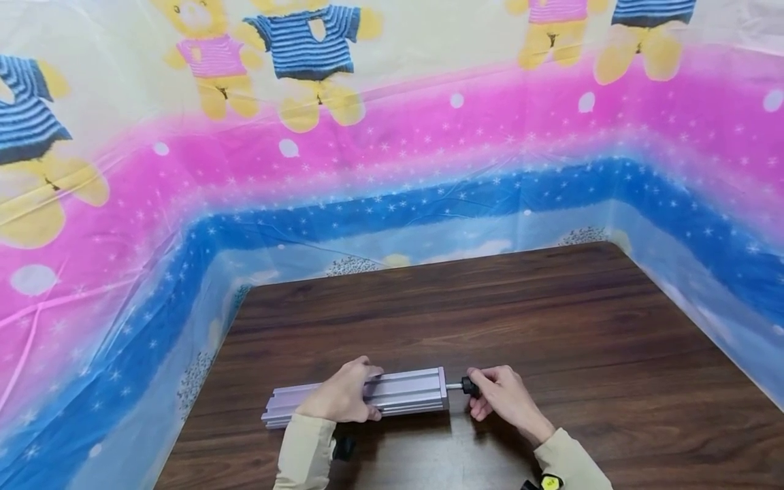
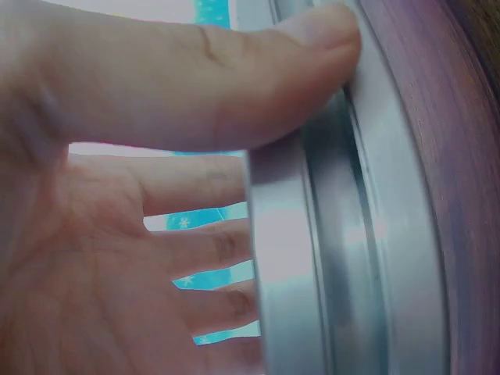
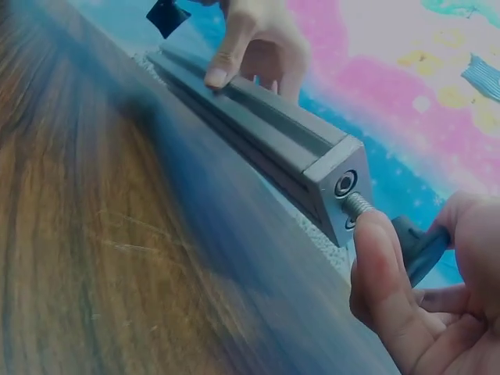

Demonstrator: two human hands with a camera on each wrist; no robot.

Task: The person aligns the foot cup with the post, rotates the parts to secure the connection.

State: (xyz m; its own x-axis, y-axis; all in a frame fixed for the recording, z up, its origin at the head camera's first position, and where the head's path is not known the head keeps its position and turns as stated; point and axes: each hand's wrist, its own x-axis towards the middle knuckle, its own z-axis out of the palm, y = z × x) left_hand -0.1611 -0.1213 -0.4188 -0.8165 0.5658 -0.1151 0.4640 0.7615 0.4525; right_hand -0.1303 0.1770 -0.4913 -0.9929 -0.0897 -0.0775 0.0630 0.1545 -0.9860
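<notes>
left hand [image 1: 343, 398] grips aluminium rail [image 1: 404, 393]; right hand [image 1: 499, 398] pinches black knob [image 1: 469, 386].

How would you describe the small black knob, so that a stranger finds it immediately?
Start at the dark wooden table and find the grey aluminium bar lying near its front edge. At the bar's right end a thin threaded rod sticks out; the black knob caps it, pinched by the right hand, the only black part there.

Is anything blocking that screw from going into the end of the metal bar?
Nothing visible: the screw already meets the hole in the metal bar, held by the right hand.
</notes>
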